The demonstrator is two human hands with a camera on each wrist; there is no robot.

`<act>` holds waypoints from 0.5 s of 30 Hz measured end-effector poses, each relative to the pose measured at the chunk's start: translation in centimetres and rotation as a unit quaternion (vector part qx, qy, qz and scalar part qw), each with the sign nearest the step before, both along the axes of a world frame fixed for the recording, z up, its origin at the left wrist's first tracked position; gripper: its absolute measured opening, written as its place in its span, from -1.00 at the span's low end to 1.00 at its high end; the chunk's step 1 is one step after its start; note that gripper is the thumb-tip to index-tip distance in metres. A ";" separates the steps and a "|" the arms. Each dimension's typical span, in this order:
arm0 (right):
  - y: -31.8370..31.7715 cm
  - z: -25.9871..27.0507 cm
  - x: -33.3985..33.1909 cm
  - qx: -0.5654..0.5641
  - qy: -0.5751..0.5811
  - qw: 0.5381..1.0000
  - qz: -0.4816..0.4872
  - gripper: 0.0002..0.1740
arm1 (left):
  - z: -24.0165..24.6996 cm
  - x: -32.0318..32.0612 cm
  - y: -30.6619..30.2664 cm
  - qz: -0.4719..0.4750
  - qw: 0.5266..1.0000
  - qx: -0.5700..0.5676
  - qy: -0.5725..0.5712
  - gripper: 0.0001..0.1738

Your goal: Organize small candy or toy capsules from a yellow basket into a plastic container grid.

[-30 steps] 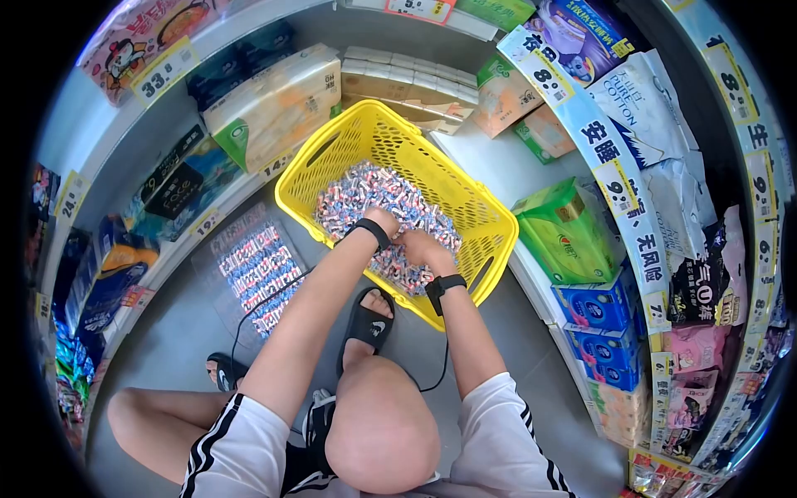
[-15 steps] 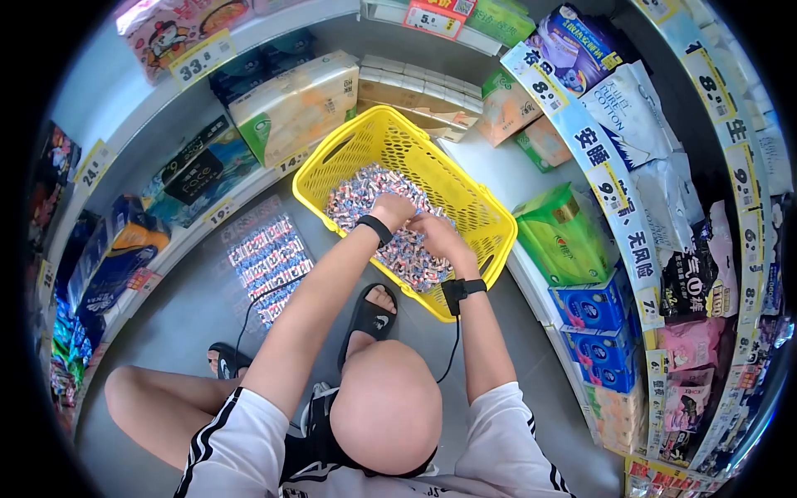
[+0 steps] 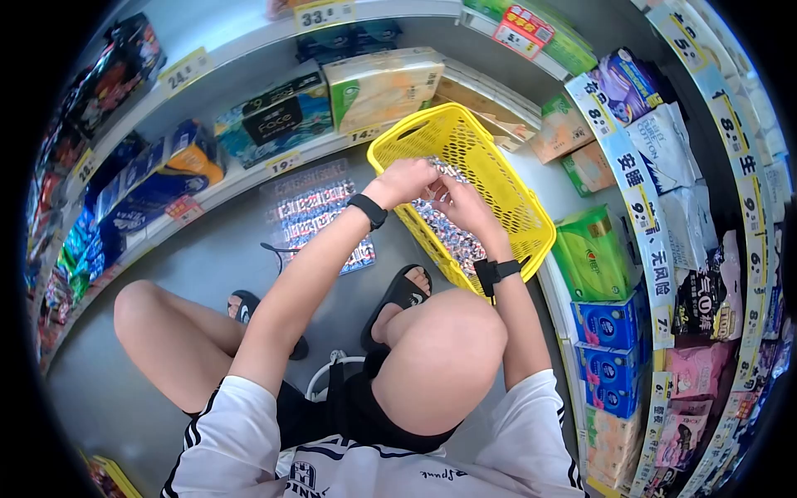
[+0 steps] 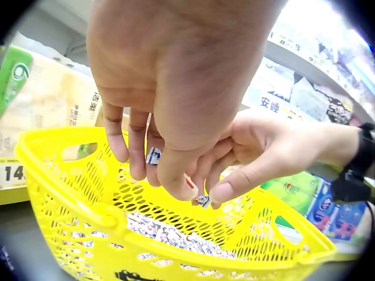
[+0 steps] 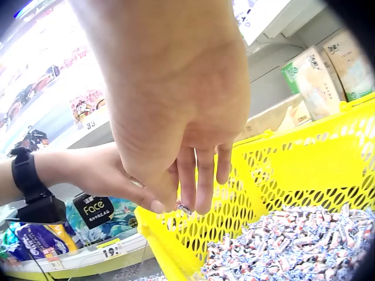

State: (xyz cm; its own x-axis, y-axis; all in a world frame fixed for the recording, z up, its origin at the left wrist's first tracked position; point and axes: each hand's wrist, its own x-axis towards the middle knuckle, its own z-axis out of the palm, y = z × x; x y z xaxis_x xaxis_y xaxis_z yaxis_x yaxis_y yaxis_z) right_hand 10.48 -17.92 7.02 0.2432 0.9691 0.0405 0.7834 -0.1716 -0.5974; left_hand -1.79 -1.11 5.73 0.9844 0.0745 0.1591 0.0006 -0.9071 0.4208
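Small wrapped candies (image 5: 293,240) in white, blue and red wrappers cover the bottom of a yellow basket (image 3: 515,178). Over the basket's near rim, my left hand (image 3: 407,181) curls its fingers around a few of them; a blue-and-white candy (image 4: 153,156) shows between its fingers. Right beside it, my right hand (image 3: 466,207) pinches another wrapped candy (image 4: 203,201) between thumb and fingers. The two hands' fingertips meet in the wrist views. On the floor to the left lies a clear plastic sheet or bag (image 3: 357,264) with candies laid out in rows.
Shelves with tissue packs (image 3: 386,87) and price tags curve around behind and to the left of the basket. On the right, a green tissue pack (image 3: 591,253) and blue packs (image 3: 610,324) stand close to it. A sandalled foot (image 3: 398,307) is just in front of the basket.
Both hands have come up from the candy pile to above the basket's near rim, with candies in the fingers. The head view has swung left, so basket and shelves appear further right.
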 end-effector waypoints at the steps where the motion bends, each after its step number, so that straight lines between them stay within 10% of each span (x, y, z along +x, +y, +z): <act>1: 1.5 0.5 -0.9 -0.001 -0.004 1.000 0.019 -0.65 | 0.4 -2.2 0.7 0.019 1.000 -0.001 -0.004 -0.77; 15: 14.7 0.7 -9.7 -0.167 0.009 0.943 0.286 -0.74 | -1.7 -19.4 2.2 0.234 0.963 -0.074 -0.111 -0.78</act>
